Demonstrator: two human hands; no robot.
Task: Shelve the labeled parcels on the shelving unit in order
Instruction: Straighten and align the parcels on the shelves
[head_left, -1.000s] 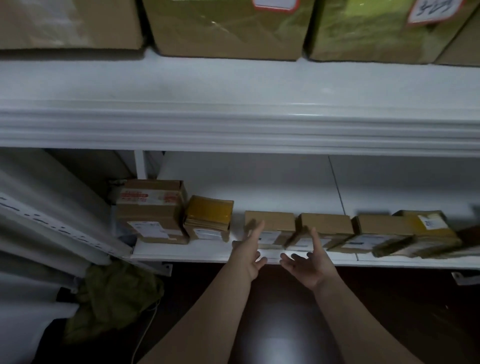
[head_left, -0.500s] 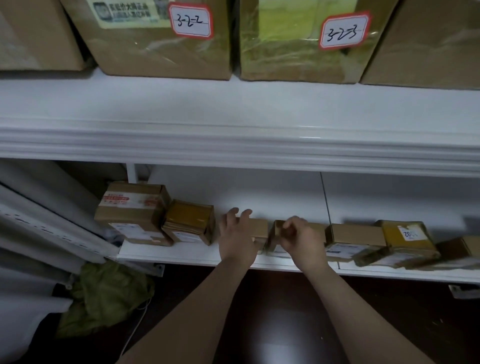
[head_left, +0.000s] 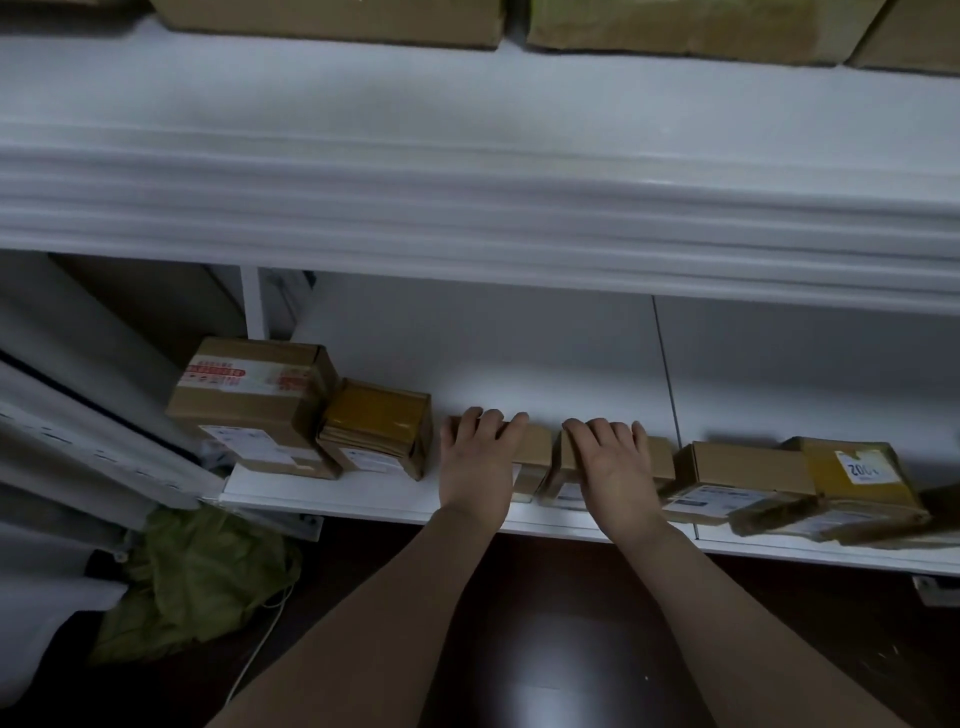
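A row of small parcels stands on the low white shelf (head_left: 363, 506). My left hand (head_left: 480, 460) lies over a small brown box (head_left: 535, 457), fingers curled over its far top edge. My right hand (head_left: 613, 462) covers the neighbouring brown box (head_left: 660, 457) the same way. Left of them sit a yellow-taped parcel (head_left: 376, 428) and a larger carton with red tape (head_left: 254, 402). To the right lie another brown box (head_left: 748, 467) and a yellow parcel with a white label (head_left: 857, 473).
A thick white upper shelf (head_left: 467, 197) overhangs the low one and carries large cartons (head_left: 675, 21). A green bag (head_left: 197, 577) lies on the dark floor at the left, beside grey panels (head_left: 78, 405).
Both hands went from open in front of the shelf to lying on top of the two middle boxes. The view dropped, so the upper cartons' labels left the frame.
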